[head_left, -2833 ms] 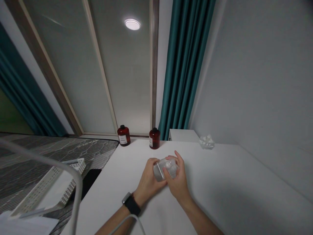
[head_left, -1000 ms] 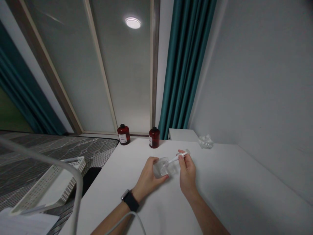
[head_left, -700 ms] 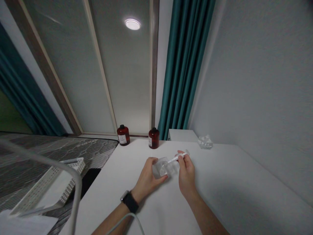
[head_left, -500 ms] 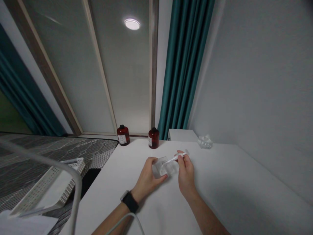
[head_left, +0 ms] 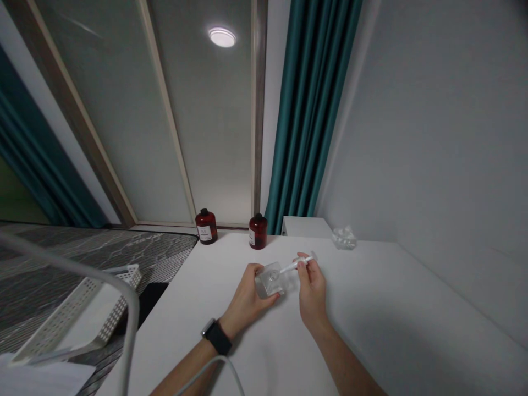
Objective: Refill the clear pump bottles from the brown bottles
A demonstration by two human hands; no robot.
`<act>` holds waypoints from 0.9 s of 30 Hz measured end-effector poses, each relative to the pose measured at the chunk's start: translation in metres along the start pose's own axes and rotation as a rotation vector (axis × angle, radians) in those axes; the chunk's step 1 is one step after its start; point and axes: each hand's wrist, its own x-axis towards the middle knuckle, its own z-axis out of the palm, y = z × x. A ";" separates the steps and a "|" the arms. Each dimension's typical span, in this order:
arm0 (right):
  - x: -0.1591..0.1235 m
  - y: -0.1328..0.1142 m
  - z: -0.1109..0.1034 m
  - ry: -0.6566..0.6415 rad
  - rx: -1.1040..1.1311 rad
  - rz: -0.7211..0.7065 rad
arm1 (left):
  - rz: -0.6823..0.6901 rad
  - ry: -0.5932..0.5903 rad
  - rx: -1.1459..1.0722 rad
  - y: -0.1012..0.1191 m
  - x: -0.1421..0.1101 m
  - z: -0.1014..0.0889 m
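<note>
Away swung the right hand (head_left: 312, 290), fingers pinching a white stick (head_left: 291, 267), mostly out, I judged, of the clear container (head_left: 267, 281) the left hand (head_left: 246, 301) clasped in curled fingers.

Homelike room with teal curtains (head_left: 315, 110)

A single camera worn on the person's head looks forward and down across a white table (head_left: 379, 308). It sits above and behind the left hand (head_left: 246, 301) and right hand (head_left: 312, 291), at close range, with both forearms (head_left: 346, 355) entering from the bottom edge. The wide framing reaches straight ahead to tall framed door panels (head_left: 214, 132) and a teal curtain (head_left: 311, 121), takes in the pale wall (head_left: 445, 137) on the right and the gray patterned floor (head_left: 33, 302) on the left; a pale cable (head_left: 131, 324) loops close to the lens.
</note>
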 end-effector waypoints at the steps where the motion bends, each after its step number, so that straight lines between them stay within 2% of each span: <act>1: 0.000 0.000 0.000 -0.003 0.003 0.001 | 0.001 0.005 0.004 0.000 0.000 0.000; 6: -0.001 0.003 0.001 -0.047 0.008 0.009 | 0.003 0.007 0.001 0.000 0.001 0.000; 13: 0.004 0.003 -0.001 0.029 0.087 0.051 | -0.005 0.018 -0.076 -0.006 0.002 0.002; 23: 0.013 0.014 0.000 0.010 0.294 0.138 | -0.015 0.031 -0.125 -0.002 0.003 0.000; 27: 0.016 0.016 0.000 0.010 0.315 0.165 | -0.027 0.037 -0.155 -0.002 0.005 -0.001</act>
